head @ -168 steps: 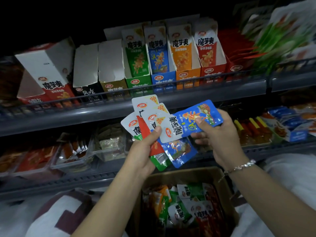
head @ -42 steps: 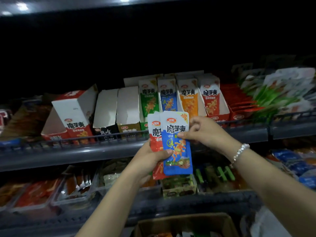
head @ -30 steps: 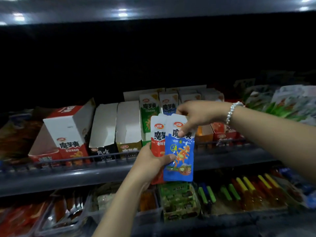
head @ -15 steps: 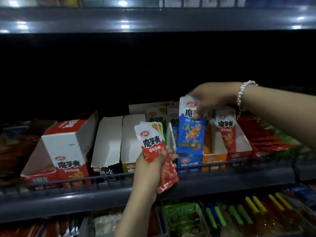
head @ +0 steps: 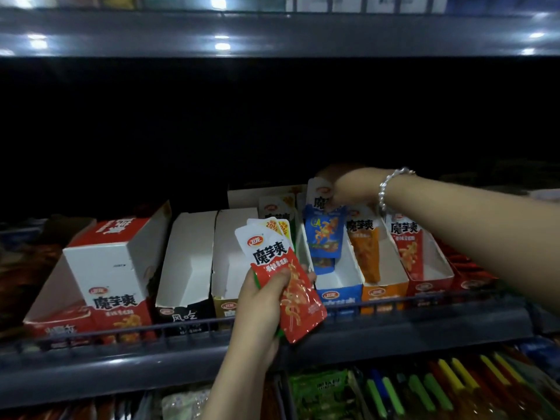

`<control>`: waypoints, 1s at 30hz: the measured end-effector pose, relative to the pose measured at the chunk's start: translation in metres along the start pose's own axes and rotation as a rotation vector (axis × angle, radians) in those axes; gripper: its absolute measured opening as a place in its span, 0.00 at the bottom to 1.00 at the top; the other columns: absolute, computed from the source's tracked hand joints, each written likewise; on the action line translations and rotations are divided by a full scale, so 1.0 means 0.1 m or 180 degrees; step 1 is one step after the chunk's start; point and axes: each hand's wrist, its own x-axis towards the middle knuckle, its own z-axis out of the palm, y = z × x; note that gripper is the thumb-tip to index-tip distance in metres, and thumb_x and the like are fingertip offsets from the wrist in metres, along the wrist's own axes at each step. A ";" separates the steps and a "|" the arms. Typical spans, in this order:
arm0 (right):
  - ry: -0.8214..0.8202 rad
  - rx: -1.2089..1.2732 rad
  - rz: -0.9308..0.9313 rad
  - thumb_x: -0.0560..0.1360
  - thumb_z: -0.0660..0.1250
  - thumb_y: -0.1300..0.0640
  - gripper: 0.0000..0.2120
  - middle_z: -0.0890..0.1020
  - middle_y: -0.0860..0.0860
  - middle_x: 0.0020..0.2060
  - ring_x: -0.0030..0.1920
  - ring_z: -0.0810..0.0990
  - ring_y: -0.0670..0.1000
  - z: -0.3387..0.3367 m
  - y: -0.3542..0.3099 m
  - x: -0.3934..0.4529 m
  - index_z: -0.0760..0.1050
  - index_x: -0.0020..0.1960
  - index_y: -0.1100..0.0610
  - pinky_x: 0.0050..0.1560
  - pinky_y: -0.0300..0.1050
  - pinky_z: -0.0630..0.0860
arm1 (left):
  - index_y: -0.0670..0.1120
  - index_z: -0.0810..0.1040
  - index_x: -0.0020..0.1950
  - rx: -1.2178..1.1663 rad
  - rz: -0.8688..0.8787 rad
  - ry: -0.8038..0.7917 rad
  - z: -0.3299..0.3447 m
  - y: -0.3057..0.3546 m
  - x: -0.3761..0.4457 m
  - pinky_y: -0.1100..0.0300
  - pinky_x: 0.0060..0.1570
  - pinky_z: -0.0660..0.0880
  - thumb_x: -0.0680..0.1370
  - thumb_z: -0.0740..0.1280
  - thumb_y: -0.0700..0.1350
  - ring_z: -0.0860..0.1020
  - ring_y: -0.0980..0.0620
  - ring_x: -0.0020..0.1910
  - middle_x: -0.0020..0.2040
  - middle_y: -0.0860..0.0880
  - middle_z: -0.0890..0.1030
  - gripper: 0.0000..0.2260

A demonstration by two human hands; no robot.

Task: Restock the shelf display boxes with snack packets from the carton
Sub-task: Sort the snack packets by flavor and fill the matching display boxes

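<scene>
The step in hand appears to be loading the blue display box; take this box as your reference for all positions. Your right hand is above the box's rear half, fingers curled down and pinching the white top edge of a blue packet. The packet hangs upright with its lower end inside the box, in front of another blue packet already standing there. Your left hand is in front of the box and just to its left, near the shelf rail. Its thumb and fingers are closed around a fanned bundle of packets, with a red packet foremost and green and yellow edges showing behind.

The next move likely calls for lowering the blue packet until it seats, then releasing it. The red display box, two places right of the reference box, looks suitable for the red packet. The carton is not in view.
</scene>
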 end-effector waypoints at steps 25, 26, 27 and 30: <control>0.1236 0.0207 -0.0231 0.69 0.74 0.50 0.35 0.65 0.53 0.69 0.70 0.61 0.56 0.76 0.08 0.10 0.63 0.72 0.51 0.66 0.49 0.63 | 0.47 0.78 0.53 0.0343 0.0234 0.0280 -0.04 -0.05 -0.01 0.47 0.47 0.79 0.72 0.72 0.40 0.84 0.46 0.44 0.45 0.47 0.86 0.11; 0.1243 0.0176 -0.0240 0.69 0.73 0.50 0.35 0.65 0.53 0.69 0.70 0.61 0.56 0.77 0.08 0.10 0.62 0.72 0.51 0.66 0.49 0.62 | 0.47 0.78 0.53 0.0329 0.0245 0.0278 -0.03 -0.05 -0.01 0.48 0.47 0.79 0.72 0.72 0.40 0.84 0.46 0.44 0.45 0.47 0.86 0.11; 0.1255 0.0145 -0.0251 0.69 0.73 0.49 0.35 0.65 0.53 0.69 0.70 0.61 0.55 0.78 0.07 0.10 0.62 0.72 0.52 0.66 0.49 0.61 | 0.47 0.78 0.53 0.0337 0.0250 0.0272 -0.03 -0.05 -0.01 0.48 0.47 0.79 0.72 0.72 0.40 0.84 0.46 0.44 0.45 0.47 0.86 0.11; 0.1334 0.0156 -0.0271 0.70 0.73 0.48 0.35 0.64 0.53 0.69 0.70 0.60 0.55 0.80 0.09 0.08 0.61 0.72 0.52 0.65 0.48 0.63 | 0.48 0.78 0.52 0.0389 0.0223 0.0247 -0.04 -0.05 -0.01 0.46 0.49 0.79 0.72 0.72 0.41 0.84 0.46 0.45 0.44 0.48 0.86 0.10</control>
